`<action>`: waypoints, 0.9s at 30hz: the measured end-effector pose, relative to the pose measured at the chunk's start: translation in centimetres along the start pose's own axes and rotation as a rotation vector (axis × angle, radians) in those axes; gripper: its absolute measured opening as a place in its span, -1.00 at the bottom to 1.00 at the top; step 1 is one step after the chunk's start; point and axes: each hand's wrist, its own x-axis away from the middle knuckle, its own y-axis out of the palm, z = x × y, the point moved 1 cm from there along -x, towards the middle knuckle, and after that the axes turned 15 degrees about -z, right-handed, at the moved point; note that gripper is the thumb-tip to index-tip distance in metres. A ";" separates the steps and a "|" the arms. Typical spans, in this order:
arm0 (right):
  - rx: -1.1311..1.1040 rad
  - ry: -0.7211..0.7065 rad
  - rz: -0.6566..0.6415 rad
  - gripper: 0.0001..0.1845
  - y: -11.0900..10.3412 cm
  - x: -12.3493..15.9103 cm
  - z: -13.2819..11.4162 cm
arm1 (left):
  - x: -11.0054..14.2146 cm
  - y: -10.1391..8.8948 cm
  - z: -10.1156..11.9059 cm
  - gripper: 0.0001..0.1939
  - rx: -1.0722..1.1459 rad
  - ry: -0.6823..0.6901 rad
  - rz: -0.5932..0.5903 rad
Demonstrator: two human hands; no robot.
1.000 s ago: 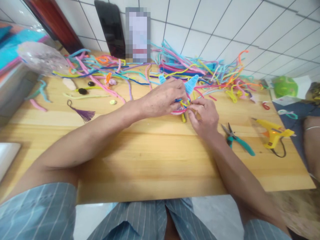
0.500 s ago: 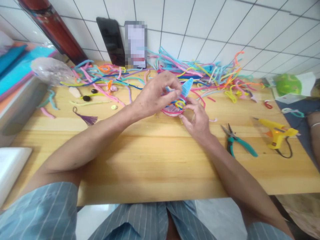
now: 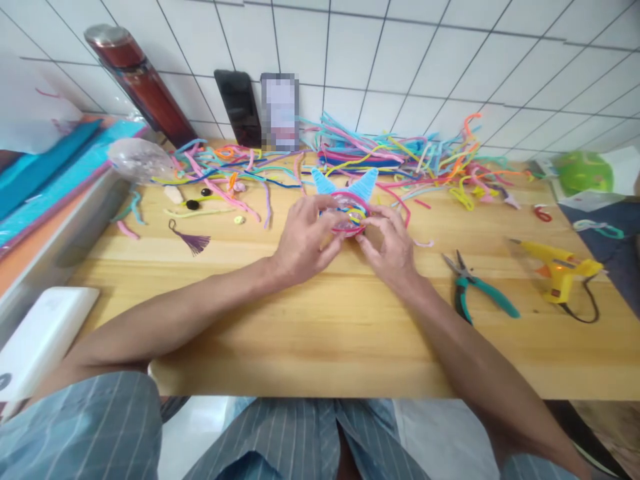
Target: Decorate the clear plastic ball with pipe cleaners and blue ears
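A small pipe-cleaner craft (image 3: 349,202), a pink ring with two light blue pointed ears and yellow and blue strands inside, rests on the wooden table (image 3: 320,333). My left hand (image 3: 303,240) grips its left side with curled fingers. On the craft's right side my right hand (image 3: 389,241) pinches the rim. A big tangle of coloured pipe cleaners (image 3: 400,153) lies just behind the craft.
Teal-handled pliers (image 3: 477,291) and a yellow glue gun (image 3: 560,263) lie to the right. A purple tassel (image 3: 191,239), black beads (image 3: 193,204) and a clear bag (image 3: 136,160) are at the left. A red flask (image 3: 143,83) and two phones (image 3: 243,107) stand against the tiled wall.
Both hands have lowered the craft onto the table and shifted to its sides; the two blue ears now show fully. The camera view has tilted up and back a little.
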 end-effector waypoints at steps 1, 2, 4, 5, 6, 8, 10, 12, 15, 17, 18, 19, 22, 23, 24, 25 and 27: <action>0.011 -0.005 0.012 -0.72 0.0 0.0 0.0 | 0.4 0.6 0.2 -0.65 -0.079 0.016 -0.067; 0.017 -0.014 0.024 -0.73 0.0 0.0 0.0 | 0.7 1.1 0.4 -0.58 -0.142 0.024 -0.129; 0.014 -0.026 0.036 -0.75 0.1 0.0 -0.1 | 1.0 2.0 0.6 -0.48 -0.230 0.015 -0.217; 0.006 -0.025 0.033 -0.75 0.1 0.0 -0.1 | 1.0 2.3 0.6 -0.45 -0.256 0.003 -0.246; -0.006 -0.019 0.028 -0.76 0.1 0.0 -0.1 | 1.0 2.6 0.6 -0.43 -0.274 -0.011 -0.267; -0.037 -0.004 0.020 -0.77 -0.1 -0.1 0.0 | 1.1 2.8 0.6 -0.42 -0.294 -0.032 -0.292; -0.066 0.002 0.028 -0.76 -0.3 -0.1 0.1 | 1.1 2.8 0.5 -0.44 -0.306 -0.037 -0.300; -0.076 0.010 0.043 -0.76 -0.6 -0.2 0.4 | 1.2 2.7 0.5 -0.46 -0.319 -0.020 -0.296; -0.065 0.021 0.052 -0.78 -0.8 -0.3 0.8 | 1.4 2.7 0.2 -0.45 -0.337 0.015 -0.276; -0.055 -0.002 0.067 -0.80 -0.7 -0.3 1.1 | 1.5 2.7 0.0 -0.42 -0.337 0.029 -0.272; -0.046 -0.021 0.078 -0.82 -0.6 -0.3 1.1 | 1.5 2.7 -0.2 -0.42 -0.334 0.032 -0.274; -0.033 -0.041 0.088 -0.83 -0.5 -0.3 1.1 | 1.5 2.7 -0.3 -0.43 -0.330 0.034 -0.277; 0.035 -0.079 0.090 -0.83 -0.3 -0.4 1.2 | 1.5 2.6 -0.6 -0.44 -0.328 0.046 -0.274; 0.059 -0.081 0.080 -0.82 -0.3 -0.4 1.2 | 1.5 2.6 -0.7 -0.44 -0.324 0.048 -0.277; 0.083 -0.079 0.070 -0.79 -0.3 -0.4 1.2 | 1.4 2.5 -0.7 -0.43 -0.318 0.049 -0.285; 0.105 -0.075 0.060 -0.77 -0.3 -0.4 1.2 | 1.4 2.5 -0.8 -0.42 -0.310 0.047 -0.296; 0.139 -0.064 0.052 -0.74 -0.3 -0.4 1.3 | 1.4 2.5 -1.0 -0.42 -0.292 0.038 -0.317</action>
